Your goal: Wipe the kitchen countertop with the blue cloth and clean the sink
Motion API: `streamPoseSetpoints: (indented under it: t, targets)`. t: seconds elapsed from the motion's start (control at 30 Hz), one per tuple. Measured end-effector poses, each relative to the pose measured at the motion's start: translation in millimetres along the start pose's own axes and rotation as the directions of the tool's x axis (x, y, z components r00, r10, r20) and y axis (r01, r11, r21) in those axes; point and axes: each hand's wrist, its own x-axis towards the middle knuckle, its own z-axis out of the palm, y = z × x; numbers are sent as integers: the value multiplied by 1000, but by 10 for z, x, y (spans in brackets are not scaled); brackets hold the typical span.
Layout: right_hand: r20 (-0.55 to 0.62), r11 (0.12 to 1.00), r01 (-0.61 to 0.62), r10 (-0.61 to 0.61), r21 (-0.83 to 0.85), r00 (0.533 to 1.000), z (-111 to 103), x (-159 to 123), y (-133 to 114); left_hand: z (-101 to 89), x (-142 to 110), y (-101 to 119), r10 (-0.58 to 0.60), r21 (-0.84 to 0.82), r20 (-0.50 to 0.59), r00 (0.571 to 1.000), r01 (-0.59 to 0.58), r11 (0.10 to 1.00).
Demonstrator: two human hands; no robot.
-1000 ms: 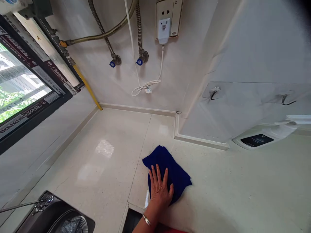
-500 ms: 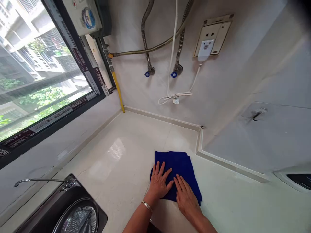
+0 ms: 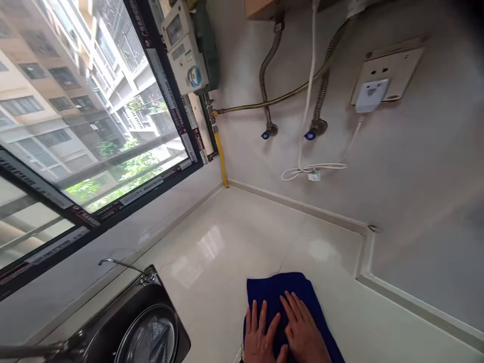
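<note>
The right hand [image 3: 304,335] has joined the left hand [image 3: 260,340] on the cloth [image 3: 278,290].

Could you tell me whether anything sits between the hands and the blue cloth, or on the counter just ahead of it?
Nothing visible does. The left hand and right hand lie flat on the blue cloth, and the counter ahead is bare up to the wall. The sink sits off to the left.

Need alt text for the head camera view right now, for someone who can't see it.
Both hands, left hand and right hand, lie flat side by side on a blue cloth spread on a pale countertop. A dark sink sits at lower left below a window; hoses and a plugged-in socket are on the wall behind.
</note>
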Motion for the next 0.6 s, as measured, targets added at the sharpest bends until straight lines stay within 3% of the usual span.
streamPoseSetpoints:
  t: [0.3, 0.47, 0.6]
  targets:
    - [-98, 990, 55, -42, 126, 994, 139, -60, 49, -136, -14, 74, -62, -95, 157, 986, 78, 992]
    - [-185, 981, 111, -80, 162, 979, 248, -95, 84, -174, -29, 120, -80, -140, 197, 977, 109, 984]
    - [-159, 962, 112, -73, 248, 985, 371, -147, 151, -205, -57, 158, -90, -186, 188, 978, 125, 975]
